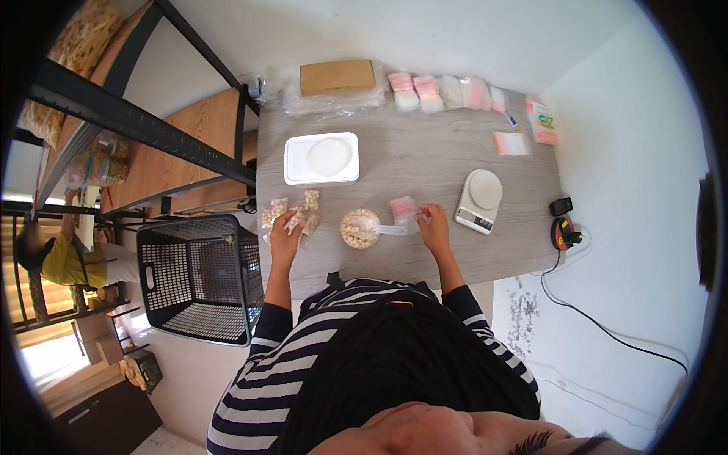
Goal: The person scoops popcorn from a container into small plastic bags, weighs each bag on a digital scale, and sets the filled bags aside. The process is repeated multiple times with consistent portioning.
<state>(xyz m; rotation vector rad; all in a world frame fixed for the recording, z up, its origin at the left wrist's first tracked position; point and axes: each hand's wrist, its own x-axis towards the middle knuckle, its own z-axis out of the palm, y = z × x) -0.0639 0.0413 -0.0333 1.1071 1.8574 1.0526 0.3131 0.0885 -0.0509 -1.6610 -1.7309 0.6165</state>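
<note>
My left hand [285,230] is at the left of the table, its fingers on a small clear bag of pale round pieces [296,218]. Several similar filled bags [275,212] lie around it. A round clear tub of the pale pieces [359,236] stands between my hands, with a clear plastic scoop [389,230] resting in it. My right hand [433,223] is just right of a small stack of empty zip bags with pink tops [403,207], its fingertips close to the stack's edge; whether they grip a bag is unclear. A white digital kitchen scale [479,200] stands further right.
A white lidded box [296,165] with a round lid on it stands behind the filled bags. A cardboard box [337,77] and bag packs [426,91] line the back edge. A black plastic crate [196,278] is left of the table; beyond it is another person [77,261].
</note>
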